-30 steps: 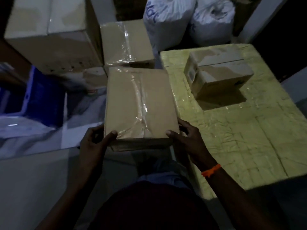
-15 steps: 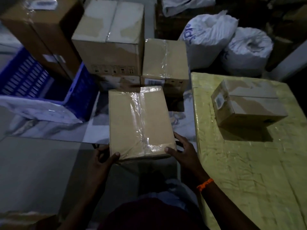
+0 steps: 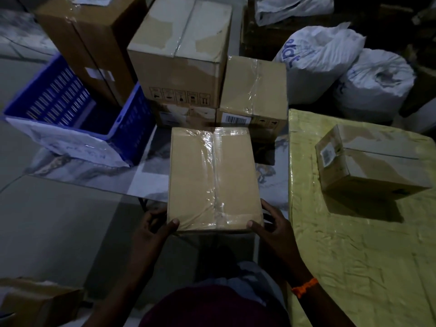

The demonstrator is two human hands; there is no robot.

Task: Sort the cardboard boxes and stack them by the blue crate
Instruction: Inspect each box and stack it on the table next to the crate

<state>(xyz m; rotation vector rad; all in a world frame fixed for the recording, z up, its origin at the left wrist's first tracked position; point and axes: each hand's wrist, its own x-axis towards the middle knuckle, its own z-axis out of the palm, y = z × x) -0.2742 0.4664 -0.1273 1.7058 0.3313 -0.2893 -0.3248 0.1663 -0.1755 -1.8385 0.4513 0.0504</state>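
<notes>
I hold a flat taped cardboard box [image 3: 212, 178] in front of me, above the floor. My left hand [image 3: 153, 226] grips its near left corner and my right hand [image 3: 271, 223] grips its near right corner. Beyond it, right of the blue crate [image 3: 77, 107], stand a large box [image 3: 181, 55] on a lower box [image 3: 186, 116] and a medium taped box [image 3: 254, 90]. A tall brown box [image 3: 87, 43] stands behind the crate. Another small box [image 3: 368, 161] rests on the yellow-covered surface [image 3: 354, 256] at the right.
Two white sacks [image 3: 318, 64] [image 3: 375, 83] sit at the back right. A white sheet [image 3: 66, 145] hangs over the crate's near rim. A piece of cardboard [image 3: 35, 300] lies at the bottom left. Tiled floor [image 3: 59, 220] stretches to the left.
The held box has moved forward, away from my body, toward the stacked boxes. The view has tilted up, showing more of the crate and the stack.
</notes>
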